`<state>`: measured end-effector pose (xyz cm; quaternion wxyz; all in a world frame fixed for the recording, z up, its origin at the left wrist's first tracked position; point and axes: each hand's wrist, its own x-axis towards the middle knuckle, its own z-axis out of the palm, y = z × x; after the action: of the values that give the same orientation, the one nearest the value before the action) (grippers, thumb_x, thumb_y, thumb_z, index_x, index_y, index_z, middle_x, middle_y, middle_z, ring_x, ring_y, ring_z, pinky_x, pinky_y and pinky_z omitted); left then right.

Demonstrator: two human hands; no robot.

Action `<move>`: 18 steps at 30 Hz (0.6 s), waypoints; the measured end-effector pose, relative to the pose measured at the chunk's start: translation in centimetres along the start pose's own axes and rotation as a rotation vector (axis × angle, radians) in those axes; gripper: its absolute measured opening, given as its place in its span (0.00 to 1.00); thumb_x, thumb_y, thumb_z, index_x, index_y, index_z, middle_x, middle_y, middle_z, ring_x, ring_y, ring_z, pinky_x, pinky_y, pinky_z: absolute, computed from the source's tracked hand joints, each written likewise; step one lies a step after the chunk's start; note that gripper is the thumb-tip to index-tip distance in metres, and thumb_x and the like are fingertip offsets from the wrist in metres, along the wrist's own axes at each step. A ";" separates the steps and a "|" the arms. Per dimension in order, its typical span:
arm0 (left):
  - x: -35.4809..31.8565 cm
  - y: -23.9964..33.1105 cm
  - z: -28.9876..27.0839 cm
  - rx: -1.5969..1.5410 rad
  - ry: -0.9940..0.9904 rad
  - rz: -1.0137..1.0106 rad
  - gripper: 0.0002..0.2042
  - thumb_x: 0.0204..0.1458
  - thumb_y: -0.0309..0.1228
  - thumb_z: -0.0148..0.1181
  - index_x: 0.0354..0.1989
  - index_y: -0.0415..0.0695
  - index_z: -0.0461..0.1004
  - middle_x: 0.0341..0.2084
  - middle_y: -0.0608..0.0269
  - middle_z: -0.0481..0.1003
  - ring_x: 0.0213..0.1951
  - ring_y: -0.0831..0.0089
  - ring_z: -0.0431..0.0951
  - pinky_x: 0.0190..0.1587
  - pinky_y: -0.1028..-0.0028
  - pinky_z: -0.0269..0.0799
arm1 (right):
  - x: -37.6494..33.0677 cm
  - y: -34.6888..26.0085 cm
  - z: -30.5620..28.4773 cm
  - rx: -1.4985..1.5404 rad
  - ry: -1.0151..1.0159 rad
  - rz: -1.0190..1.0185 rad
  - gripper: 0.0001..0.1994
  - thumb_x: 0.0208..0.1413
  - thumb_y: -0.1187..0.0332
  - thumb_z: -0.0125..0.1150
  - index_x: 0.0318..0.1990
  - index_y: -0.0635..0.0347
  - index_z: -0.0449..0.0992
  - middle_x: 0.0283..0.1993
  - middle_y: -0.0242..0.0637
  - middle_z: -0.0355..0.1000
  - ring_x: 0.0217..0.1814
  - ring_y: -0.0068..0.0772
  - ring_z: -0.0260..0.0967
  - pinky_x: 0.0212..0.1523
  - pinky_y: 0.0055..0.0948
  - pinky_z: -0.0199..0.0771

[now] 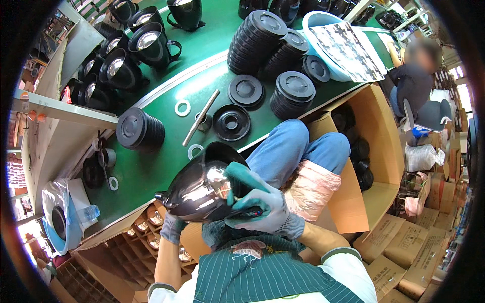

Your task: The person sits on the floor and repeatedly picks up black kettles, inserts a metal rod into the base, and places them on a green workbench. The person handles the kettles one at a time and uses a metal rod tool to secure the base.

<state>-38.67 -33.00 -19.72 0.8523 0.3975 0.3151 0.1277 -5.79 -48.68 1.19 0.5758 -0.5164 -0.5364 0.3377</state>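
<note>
A glossy black jug lies tilted above my lap, its wide dark opening toward the table and a narrow tip at its left. My right hand, in a grey and green work glove, is closed against the jug's right side. Something small and dark shows by its fingers, too little to name. My left hand, also gloved, holds the jug from below at the left; its fingers are hidden behind the body. Beyond the jug, a white ring, a metal rod and a round black lid lie on the green table.
Stacks of black lids stand on the table, with another stack at left. Black jugs with silvery insides fill the far left. A blue basin holds a patterned sheet. At right are an open carton and a seated person.
</note>
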 end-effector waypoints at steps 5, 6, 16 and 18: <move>3.4 0.4 0.6 -0.375 0.005 -0.125 0.23 0.70 0.39 0.49 0.69 0.42 0.63 0.65 0.53 0.71 0.64 0.57 0.72 0.65 0.55 0.74 | 3.7 0.2 -0.7 -0.023 -0.253 -0.041 0.34 0.46 0.64 0.80 0.63 0.54 0.75 0.73 0.51 0.65 0.78 0.53 0.58 0.74 0.47 0.59; 3.8 0.6 0.9 -0.382 -0.004 -0.125 0.23 0.70 0.39 0.49 0.69 0.43 0.63 0.65 0.53 0.70 0.64 0.57 0.72 0.66 0.54 0.74 | 4.4 0.6 -0.8 0.034 -0.289 -0.041 0.34 0.48 0.64 0.78 0.65 0.54 0.73 0.72 0.49 0.66 0.77 0.51 0.60 0.73 0.47 0.61; 5.7 1.8 3.1 -0.340 -0.039 -0.138 0.25 0.71 0.43 0.48 0.72 0.45 0.60 0.67 0.53 0.68 0.67 0.56 0.69 0.67 0.52 0.72 | 14.0 16.1 -1.1 -1.048 0.213 1.063 0.60 0.42 0.41 0.78 0.76 0.62 0.49 0.65 0.52 0.67 0.65 0.53 0.70 0.61 0.47 0.74; 5.9 1.9 3.1 -0.329 -0.050 -0.131 0.26 0.71 0.43 0.47 0.72 0.46 0.59 0.67 0.53 0.67 0.67 0.56 0.68 0.68 0.52 0.71 | 12.7 17.8 -1.9 -0.892 0.277 0.980 0.55 0.40 0.41 0.79 0.72 0.62 0.58 0.61 0.52 0.71 0.63 0.51 0.72 0.59 0.45 0.75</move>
<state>-32.07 -30.91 -19.34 0.9199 0.2346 0.2937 0.1118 1.47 -32.87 -12.17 0.1514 -0.9267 -0.2494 0.2369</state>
